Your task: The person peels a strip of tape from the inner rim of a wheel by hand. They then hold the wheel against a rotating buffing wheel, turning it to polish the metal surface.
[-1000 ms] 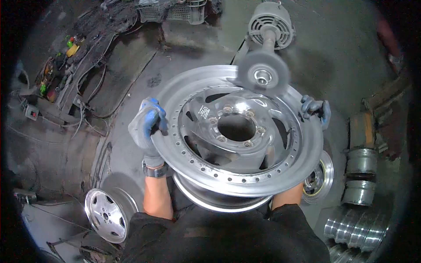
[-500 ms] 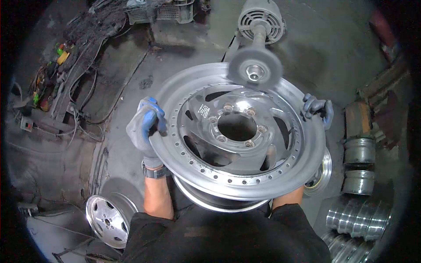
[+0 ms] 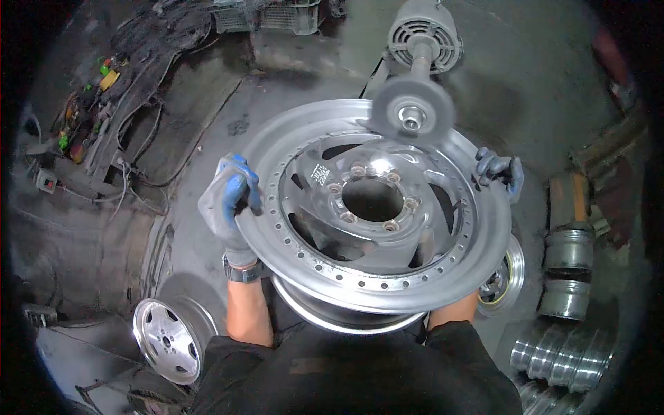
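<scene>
A large grey wheel rim [image 3: 277, 277] is held up in front of me, its face tilted upward, with bolt holes round the centre and small holes along its inner ring. My left hand [image 3: 232, 190], in a grey and blue glove, is closed on its left edge. On the right edge, my right hand [image 3: 499, 173] grips it in a similar glove, fingers curled over the lip. A round polishing wheel [image 3: 443, 111], blurred as if spinning, overlaps the far edge of the rim. Its shaft [image 3: 420, 66] runs back to an electric motor [image 3: 425, 34].
Another wheel rim [image 3: 166, 339] lies at lower left, and one [image 3: 510, 277] is partly hidden at right. Several shiny rims [image 3: 564, 356] are stacked at lower right. Cables [image 3: 128, 173] and a switch box [image 3: 46, 182] are at left. A crate [image 3: 290, 17] stands at the back.
The motor, polishing wheel and most of the background have shifted slightly right in view. Both hands keep their grip, and the rim stays nearly where it was.
</scene>
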`<move>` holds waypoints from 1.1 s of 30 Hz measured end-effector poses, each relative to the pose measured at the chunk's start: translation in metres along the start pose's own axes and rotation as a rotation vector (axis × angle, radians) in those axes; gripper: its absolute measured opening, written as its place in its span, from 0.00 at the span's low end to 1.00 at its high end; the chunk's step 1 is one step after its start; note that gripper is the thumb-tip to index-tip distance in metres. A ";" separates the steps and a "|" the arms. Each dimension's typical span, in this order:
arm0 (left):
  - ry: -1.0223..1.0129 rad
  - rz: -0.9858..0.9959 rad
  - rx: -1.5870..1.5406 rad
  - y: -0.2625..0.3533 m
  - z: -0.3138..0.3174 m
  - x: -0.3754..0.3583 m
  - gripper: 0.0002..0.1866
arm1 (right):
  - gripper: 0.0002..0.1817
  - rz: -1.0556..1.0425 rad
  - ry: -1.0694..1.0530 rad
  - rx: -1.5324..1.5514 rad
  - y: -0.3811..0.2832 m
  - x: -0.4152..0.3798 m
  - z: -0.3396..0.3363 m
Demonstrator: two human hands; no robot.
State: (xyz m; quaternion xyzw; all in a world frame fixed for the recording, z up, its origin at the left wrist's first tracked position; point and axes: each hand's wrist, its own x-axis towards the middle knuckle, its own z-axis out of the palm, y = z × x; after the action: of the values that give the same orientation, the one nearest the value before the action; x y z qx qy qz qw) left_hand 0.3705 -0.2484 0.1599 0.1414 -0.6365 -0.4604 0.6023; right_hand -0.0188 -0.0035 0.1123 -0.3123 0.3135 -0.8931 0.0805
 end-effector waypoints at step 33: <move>-0.099 0.038 -0.165 -0.041 -0.018 0.018 0.18 | 0.30 0.035 -0.272 -0.098 -0.025 -0.012 0.004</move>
State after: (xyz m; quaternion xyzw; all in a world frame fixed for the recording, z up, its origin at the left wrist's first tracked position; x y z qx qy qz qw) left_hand 0.3673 -0.2916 0.1373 0.0563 -0.6282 -0.5060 0.5884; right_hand -0.0056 0.0182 0.1241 -0.4285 0.3483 -0.8247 0.1223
